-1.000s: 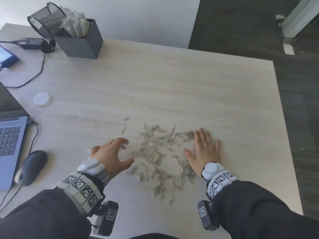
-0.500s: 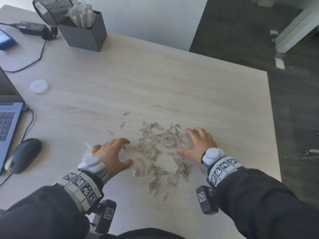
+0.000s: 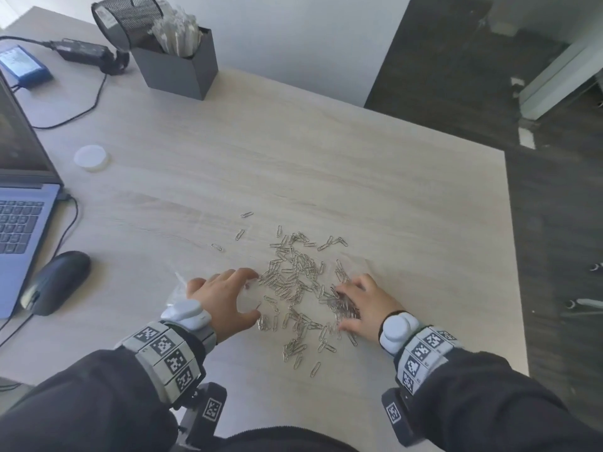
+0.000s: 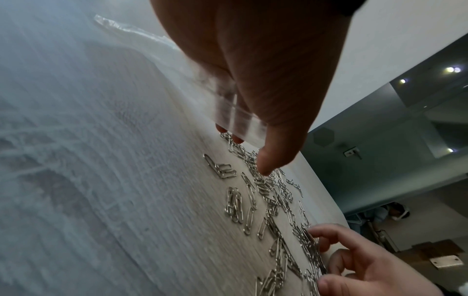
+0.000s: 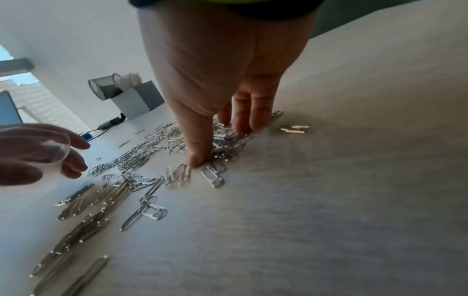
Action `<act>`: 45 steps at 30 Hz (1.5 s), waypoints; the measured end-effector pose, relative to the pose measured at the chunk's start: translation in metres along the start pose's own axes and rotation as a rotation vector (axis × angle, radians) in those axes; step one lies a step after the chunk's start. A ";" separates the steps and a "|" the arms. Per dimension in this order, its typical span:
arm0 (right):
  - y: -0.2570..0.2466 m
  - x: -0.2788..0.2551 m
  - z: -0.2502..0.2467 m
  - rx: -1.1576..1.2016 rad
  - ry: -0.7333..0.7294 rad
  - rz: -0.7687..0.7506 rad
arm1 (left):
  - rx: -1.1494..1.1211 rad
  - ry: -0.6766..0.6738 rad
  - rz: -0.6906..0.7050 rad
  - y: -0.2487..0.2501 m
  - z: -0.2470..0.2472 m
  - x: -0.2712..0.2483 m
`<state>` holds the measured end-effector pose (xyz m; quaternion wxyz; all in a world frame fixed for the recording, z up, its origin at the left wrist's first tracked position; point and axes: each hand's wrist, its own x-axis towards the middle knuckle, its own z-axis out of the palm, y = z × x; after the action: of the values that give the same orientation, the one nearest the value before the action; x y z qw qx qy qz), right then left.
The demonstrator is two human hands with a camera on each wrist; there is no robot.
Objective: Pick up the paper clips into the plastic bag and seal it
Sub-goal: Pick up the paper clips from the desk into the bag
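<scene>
- The paper clips [image 3: 298, 285] lie scattered in a loose silver heap on the pale wooden table [image 3: 326, 164], between the two hands; a few strays sit apart on the far-left side of the heap.
- The left hand [image 3: 222, 296] holds the clear plastic bag [image 4: 235, 118] — its ribbed top strip lies across the palm under the thumb, and the rest of the film trails back past the wrist onto the table.
- Its fingertips reach the near-left edge of the heap.
- The right hand [image 3: 365, 305] is clawed over the right side of the heap, thumb and fingers curled down onto a dense bunch of clips — pressing on them, though whether any are lifted cannot be told.
- A dark mouse [image 3: 55, 282] and a laptop [image 3: 19, 216] sit at the left edge; a white round lid [image 3: 90, 157] lies farther back.
- A grey box [image 3: 179, 70] of white sticks and a tipped mesh cup [image 3: 127, 17] stand at the far-left corner.
</scene>
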<state>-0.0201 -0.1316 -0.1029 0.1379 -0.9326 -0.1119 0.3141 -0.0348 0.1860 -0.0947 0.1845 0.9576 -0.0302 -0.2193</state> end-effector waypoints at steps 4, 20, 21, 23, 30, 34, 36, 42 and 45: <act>-0.006 -0.004 0.009 0.098 0.070 0.060 | 0.002 -0.006 0.006 0.001 0.003 0.001; -0.054 -0.009 -0.006 0.755 0.192 0.269 | -0.069 -0.066 0.097 0.030 0.002 0.005; -0.063 -0.009 -0.009 0.797 0.185 0.245 | -0.072 -0.072 0.107 0.032 0.003 0.005; -0.081 -0.008 -0.014 0.870 0.164 0.202 | -0.083 -0.075 0.122 0.037 0.003 0.003; -0.124 -0.001 -0.019 0.932 0.097 0.109 | -0.186 -0.024 0.131 0.039 0.008 0.001; -0.132 0.003 -0.020 0.941 0.107 0.117 | -0.213 0.000 0.122 0.038 0.010 0.001; -0.136 0.003 -0.022 0.961 0.106 0.118 | -0.210 0.010 0.112 0.037 0.010 0.003; -0.140 0.001 -0.026 0.990 0.079 0.051 | -0.215 -0.015 0.096 0.040 0.008 0.005; -0.140 -0.001 -0.030 1.029 0.060 0.046 | -0.237 -0.017 0.077 0.037 0.011 0.008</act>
<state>-0.0197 -0.0061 -0.0338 0.5751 -0.7549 0.0816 0.3046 -0.0319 0.1470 -0.0935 0.3043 0.9254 -0.0423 -0.2219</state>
